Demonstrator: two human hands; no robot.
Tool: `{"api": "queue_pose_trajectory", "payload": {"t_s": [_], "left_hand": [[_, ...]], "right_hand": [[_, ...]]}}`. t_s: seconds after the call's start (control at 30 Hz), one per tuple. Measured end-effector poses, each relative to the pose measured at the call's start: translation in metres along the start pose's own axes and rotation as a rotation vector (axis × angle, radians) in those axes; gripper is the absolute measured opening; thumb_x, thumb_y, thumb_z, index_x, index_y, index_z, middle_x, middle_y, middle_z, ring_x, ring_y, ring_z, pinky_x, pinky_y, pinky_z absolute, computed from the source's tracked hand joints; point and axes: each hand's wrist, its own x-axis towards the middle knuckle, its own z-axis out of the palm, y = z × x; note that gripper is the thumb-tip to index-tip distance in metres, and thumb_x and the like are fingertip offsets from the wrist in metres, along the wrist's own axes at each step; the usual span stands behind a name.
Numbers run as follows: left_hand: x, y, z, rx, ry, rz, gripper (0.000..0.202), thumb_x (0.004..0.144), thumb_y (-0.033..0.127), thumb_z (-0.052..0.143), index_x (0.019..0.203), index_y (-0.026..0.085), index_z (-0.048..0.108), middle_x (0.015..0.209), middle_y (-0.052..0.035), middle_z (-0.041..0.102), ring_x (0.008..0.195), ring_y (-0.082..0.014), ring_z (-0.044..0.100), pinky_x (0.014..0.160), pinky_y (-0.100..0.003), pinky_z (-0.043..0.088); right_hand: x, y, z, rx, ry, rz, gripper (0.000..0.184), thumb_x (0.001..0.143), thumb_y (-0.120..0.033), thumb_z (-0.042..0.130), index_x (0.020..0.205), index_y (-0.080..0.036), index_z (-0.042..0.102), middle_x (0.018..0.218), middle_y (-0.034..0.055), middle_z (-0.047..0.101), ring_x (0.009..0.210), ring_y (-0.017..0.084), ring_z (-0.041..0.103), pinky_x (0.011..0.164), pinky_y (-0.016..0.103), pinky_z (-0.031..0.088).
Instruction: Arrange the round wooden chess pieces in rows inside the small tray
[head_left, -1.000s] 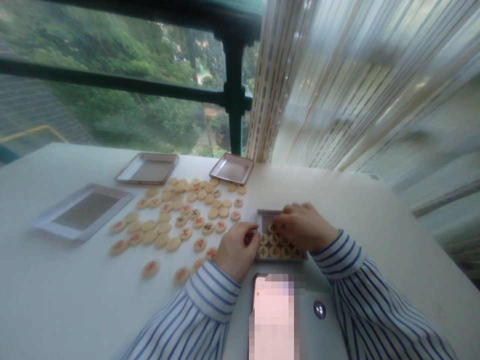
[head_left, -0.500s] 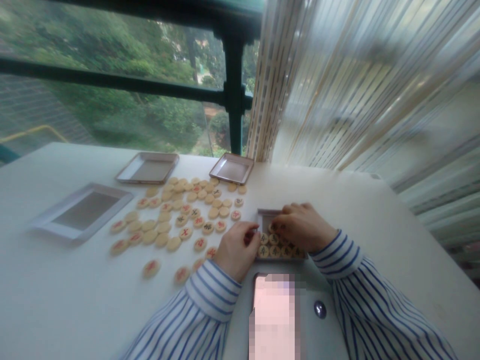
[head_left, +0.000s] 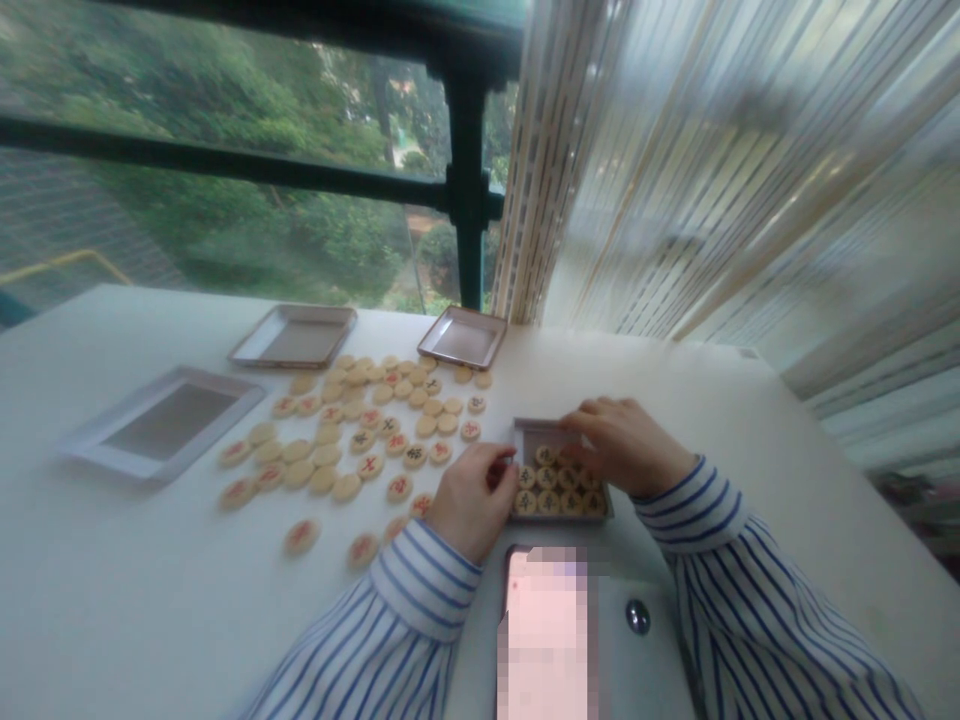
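Observation:
A small grey box (head_left: 529,432) lies on the white table (head_left: 112,590), with several round wooden chess pieces (head_left: 556,490) packed in rows inside it. My left hand (head_left: 472,500) rests at the box's left wall with fingers curled against its edge; whether it holds a piece is hidden. My right hand (head_left: 626,445) lies over the box's right and far side, fingers bent down toward the pieces. Left of the box, several loose pieces (head_left: 360,430) with red or black characters are scattered over the table.
Three empty trays or lids stand beyond the pieces: a large one (head_left: 161,422) at the left, one (head_left: 294,337) behind, a smaller one (head_left: 463,338) near the window frame. A phone (head_left: 547,635) lies by my wrists. A striped curtain (head_left: 712,170) hangs at the right.
My right hand has slid right and away from the box's middle, uncovering more of the packed pieces. The left hand has stayed at the box's left wall.

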Motion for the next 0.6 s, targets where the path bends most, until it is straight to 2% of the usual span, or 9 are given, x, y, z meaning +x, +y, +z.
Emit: {"api": "queue_pose_trajectory", "payload": {"t_s": [0.2,0.33,0.5,0.6], "left_hand": [[0.0,0.0,0.0,0.017,-0.007,0.038,0.022,0.077,0.023,0.051,0.095,0.016,0.062,0.085,-0.006,0.065,0.073,-0.0151,0.062,0.07,-0.029,0.051],[-0.003,0.0,-0.001,0.045,0.0,0.059,0.023,0.077,0.023,0.052,0.095,0.015,0.062,0.088,-0.0073,0.066,0.076,-0.0162,0.062,0.07,-0.029,0.051],[-0.005,-0.001,-0.001,0.083,-0.001,0.072,0.025,0.076,0.026,0.053,0.097,0.014,0.062,0.086,-0.0075,0.067,0.074,-0.0165,0.063,0.067,-0.029,0.052],[-0.006,-0.001,-0.001,0.096,-0.006,0.092,0.025,0.077,0.027,0.052,0.096,0.015,0.063,0.085,-0.0068,0.068,0.074,-0.0163,0.063,0.067,-0.028,0.051]], "right_hand": [[-0.005,0.003,0.0,0.03,0.105,0.092,0.032,0.087,-0.032,0.039,0.113,-0.022,0.054,0.097,0.0066,0.064,0.093,0.018,0.055,0.081,0.029,0.036],[-0.015,0.001,0.009,0.031,0.168,0.219,0.035,0.088,-0.031,0.035,0.117,-0.022,0.052,0.097,0.0064,0.065,0.091,0.018,0.058,0.079,0.029,0.039],[-0.038,0.001,0.026,0.158,0.145,0.329,0.037,0.089,-0.036,0.033,0.12,-0.023,0.05,0.093,0.0043,0.068,0.084,0.018,0.062,0.072,0.027,0.041],[-0.049,-0.001,0.04,0.261,0.143,0.346,0.037,0.089,-0.036,0.032,0.118,-0.022,0.051,0.091,0.0041,0.069,0.084,0.018,0.062,0.072,0.027,0.041]]}}
